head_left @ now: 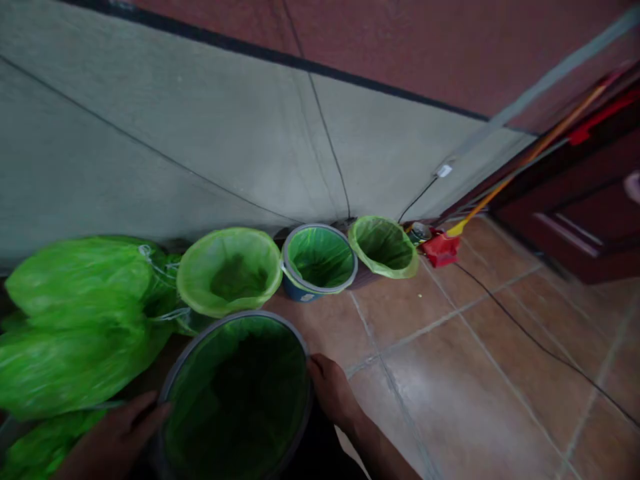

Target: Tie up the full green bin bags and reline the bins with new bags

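Observation:
A round trash can [306, 393] with a grey rim and a green bag lining it is held between my two hands, close in front of me. My left hand [125, 427] grips its left rim, fingers bent over the edge. On the opposite side my right hand [330, 383] is closed on the rim. The can's inside is dark, and its lower part is out of sight. Just beyond it stands a bin with a pale green liner [230, 240]. Beside that is a blue trash can [300, 291] with a grey ring, also lined in green.
Full green trash bags [75, 300] lie at the left. Another lined bin [383, 247] stands along the wall, near a tin [419, 232] and a red dustpan [443, 248] by a yellow pole [530, 157]. A black cable [525, 333] crosses the tiled floor.

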Tool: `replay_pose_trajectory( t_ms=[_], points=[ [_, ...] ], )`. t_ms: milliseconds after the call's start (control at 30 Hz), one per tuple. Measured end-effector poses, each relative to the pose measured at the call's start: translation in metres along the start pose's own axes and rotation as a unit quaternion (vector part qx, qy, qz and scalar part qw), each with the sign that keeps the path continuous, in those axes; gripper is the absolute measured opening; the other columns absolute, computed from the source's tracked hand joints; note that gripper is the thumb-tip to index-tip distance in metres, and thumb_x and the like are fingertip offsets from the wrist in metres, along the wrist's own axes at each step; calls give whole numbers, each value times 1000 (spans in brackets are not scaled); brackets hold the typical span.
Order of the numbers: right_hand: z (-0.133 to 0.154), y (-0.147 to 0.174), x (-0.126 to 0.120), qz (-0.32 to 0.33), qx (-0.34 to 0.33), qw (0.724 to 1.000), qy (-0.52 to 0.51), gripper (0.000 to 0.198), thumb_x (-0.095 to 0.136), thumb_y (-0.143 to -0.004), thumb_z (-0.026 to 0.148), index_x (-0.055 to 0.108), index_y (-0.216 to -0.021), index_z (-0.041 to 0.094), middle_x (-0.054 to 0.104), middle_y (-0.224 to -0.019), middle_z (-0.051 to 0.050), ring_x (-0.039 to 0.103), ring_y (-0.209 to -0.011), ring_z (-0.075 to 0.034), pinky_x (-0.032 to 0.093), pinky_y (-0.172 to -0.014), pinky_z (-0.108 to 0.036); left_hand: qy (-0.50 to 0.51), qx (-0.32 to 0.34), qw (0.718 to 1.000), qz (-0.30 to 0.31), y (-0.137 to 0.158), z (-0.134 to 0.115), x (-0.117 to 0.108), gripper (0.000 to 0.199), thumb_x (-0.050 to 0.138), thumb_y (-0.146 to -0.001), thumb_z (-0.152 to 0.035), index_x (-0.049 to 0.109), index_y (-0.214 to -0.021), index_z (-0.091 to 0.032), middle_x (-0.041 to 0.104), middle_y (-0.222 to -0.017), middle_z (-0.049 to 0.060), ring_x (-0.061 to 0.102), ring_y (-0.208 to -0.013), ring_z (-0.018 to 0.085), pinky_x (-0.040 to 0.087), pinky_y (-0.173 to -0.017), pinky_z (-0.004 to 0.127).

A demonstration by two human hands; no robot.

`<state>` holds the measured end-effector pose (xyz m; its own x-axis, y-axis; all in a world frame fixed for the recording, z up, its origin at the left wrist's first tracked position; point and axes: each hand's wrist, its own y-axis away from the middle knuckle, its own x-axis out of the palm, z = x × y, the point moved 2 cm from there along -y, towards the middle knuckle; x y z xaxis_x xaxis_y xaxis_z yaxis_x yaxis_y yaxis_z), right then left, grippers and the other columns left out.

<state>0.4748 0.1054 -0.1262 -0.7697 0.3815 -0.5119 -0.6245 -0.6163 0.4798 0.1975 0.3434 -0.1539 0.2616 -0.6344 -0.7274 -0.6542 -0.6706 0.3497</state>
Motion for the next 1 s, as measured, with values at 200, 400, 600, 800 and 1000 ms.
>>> replay_pose_trajectory(
  t_ms=[200,400,600,800,1000],
  points=[
    [-55,14,-53,-149,46,966,-206,41,51,-85,48,66,-105,16,72,-83,-7,67,-72,-20,51,-60,-27,70,10,996,58,-44,-125,14,39,51,-75,-48,69,-101,-25,75,-109,4,68,-105,29,51,-97,43],
    [-117,24,-110,-266,70,917,-288,61,60,-75,56,63,-117,11,73,-84,-9,68,-69,-22,53,-59,-29,59,66,991,97,-81,-237,81,46,50,-79,-26,60,-123,-17,74,-111,7,69,-102,25,53,-92,35],
    [-185,16,-184,-389,95,890,-218,64,58,-73,53,65,-116,7,73,-83,-11,67,-68,-22,51,-58,-28,124,102,971,175,-104,-312,175,53,49,-83,-14,46,-136,-11,65,-128,15,67,-109,19,52,-90,28],
    [-230,-3,-252,-439,103,871,-194,66,55,-72,50,64,-119,4,72,-90,-15,65,-75,-23,51,-62,-29,291,114,907,281,-114,-368,245,62,49,-83,-7,38,-143,-17,65,-128,12,65,-108,18,51,-94,32],
    [-251,-2,-249,-486,188,807,-279,95,61,-67,61,41,-139,3,67,-104,-18,65,-86,-25,53,-69,-31,318,66,890,321,-106,-359,271,70,55,-81,-15,33,-147,-15,61,-131,14,56,-122,21,48,-96,31]
  ],
)
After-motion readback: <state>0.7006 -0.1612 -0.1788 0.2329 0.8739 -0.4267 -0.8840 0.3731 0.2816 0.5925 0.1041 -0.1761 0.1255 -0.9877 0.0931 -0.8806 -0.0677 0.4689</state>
